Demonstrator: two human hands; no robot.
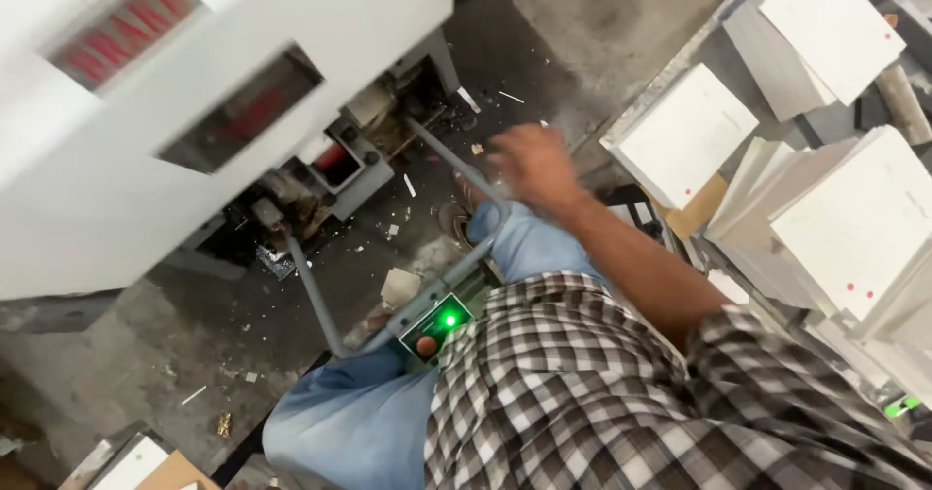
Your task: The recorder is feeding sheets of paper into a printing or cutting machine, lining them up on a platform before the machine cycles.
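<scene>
Head view: right hand blurred, near white paper stacks.

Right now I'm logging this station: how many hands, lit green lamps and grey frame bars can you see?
Hand (right, blurred, open, above the knee): 1
Green lamps, one on the control box, one at the right edge: 2
Grey frame bars, one upper, one lower: 2
Total: 5
</scene>
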